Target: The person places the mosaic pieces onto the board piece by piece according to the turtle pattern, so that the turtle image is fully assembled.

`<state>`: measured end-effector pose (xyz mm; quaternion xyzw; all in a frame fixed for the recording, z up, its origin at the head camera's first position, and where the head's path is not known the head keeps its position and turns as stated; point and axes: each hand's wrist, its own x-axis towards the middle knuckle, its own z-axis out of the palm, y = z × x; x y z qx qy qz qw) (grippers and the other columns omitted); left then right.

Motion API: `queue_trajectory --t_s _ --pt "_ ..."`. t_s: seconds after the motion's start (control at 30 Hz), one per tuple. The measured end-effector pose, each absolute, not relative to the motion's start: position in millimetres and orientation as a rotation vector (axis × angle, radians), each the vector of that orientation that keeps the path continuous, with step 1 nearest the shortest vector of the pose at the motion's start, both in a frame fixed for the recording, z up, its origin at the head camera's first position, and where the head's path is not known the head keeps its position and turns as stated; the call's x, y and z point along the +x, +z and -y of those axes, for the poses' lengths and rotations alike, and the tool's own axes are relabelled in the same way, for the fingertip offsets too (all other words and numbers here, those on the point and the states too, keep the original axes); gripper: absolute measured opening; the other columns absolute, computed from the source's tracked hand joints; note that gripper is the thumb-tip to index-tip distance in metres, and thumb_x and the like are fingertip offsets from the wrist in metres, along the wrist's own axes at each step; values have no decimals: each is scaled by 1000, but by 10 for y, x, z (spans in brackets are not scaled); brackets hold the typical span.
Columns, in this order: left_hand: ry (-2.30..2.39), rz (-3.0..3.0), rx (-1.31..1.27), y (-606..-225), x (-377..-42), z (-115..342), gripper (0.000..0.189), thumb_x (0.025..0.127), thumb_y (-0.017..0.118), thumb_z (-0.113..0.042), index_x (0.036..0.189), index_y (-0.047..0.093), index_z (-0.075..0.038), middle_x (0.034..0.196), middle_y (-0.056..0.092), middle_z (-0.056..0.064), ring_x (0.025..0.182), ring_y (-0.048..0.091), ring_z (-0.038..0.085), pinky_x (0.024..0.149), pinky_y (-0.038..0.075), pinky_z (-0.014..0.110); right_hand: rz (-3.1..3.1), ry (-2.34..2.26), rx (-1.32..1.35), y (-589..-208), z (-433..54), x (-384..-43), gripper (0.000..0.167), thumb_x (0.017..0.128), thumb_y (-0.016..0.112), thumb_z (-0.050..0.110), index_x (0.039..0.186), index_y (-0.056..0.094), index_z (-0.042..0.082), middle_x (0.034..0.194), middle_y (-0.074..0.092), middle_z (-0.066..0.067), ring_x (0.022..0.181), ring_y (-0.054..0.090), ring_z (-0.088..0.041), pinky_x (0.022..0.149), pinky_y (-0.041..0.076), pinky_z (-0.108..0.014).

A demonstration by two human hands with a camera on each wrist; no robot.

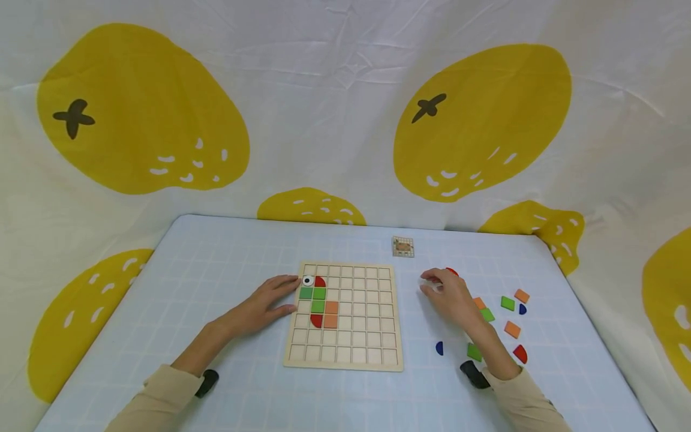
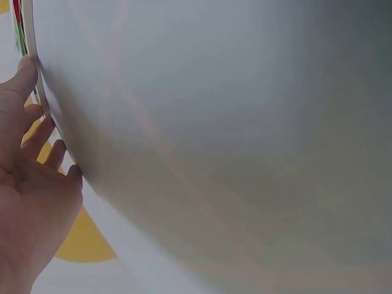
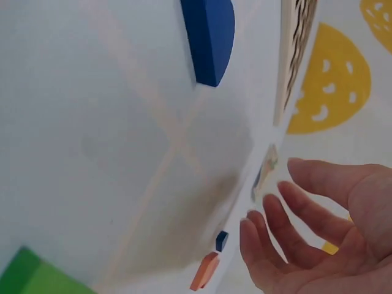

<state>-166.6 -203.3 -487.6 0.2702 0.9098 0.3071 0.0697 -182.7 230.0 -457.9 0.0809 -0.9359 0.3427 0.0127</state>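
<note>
My left hand (image 1: 267, 305) rests at the left edge of a square wooden grid board (image 1: 358, 337), its fingertips touching the rim. On the board's left part sit a white eye piece (image 1: 308, 281), red quarter-round pieces (image 1: 320, 281), green squares (image 1: 318, 306) and orange squares (image 1: 332, 307). To the right of the board, my right hand (image 1: 450, 297) hovers over the table with fingers loosely bent. In the right wrist view, nothing shows between its thumb and fingers (image 3: 278, 220). A red piece (image 1: 452, 271) is partly hidden behind that hand.
Loose pieces lie around the right forearm: orange squares (image 1: 512, 329), green squares (image 1: 507, 303), a red quarter-round (image 1: 520, 354) and blue half-rounds (image 1: 439, 348). A small picture card (image 1: 403, 246) lies behind the board. Fabric with yellow fruit prints hangs behind the table.
</note>
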Motion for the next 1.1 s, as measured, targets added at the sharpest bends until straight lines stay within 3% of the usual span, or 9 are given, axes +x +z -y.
queue_trajectory --t_s 0.4,0.87,1.1 --pt "929 -2748 840 -4880 -1686 2016 63 100 69 -22 154 44 -1 159 41 18 147 34 40 119 31 58 2974 1020 45 -4544 -2629 -1896 33 99 65 4 130 61 -7 127 58 -29 116 52 -43 108 43 -61" --pt "919 -2748 830 -4880 -1681 2018 63 101 69 -23 154 44 -1 159 41 17 147 34 39 119 30 59 2986 995 44 -4628 -2768 -1982 24 94 67 -3 117 63 -10 114 58 -29 106 51 -43 99 47 -59" --pt "914 -2750 814 -4890 -1660 2032 63 101 68 -24 155 44 -2 160 40 17 148 32 40 119 29 59 2996 1008 6 -4627 -2747 -2000 24 94 67 -7 117 63 -9 112 56 -28 102 52 -41 96 52 -56"
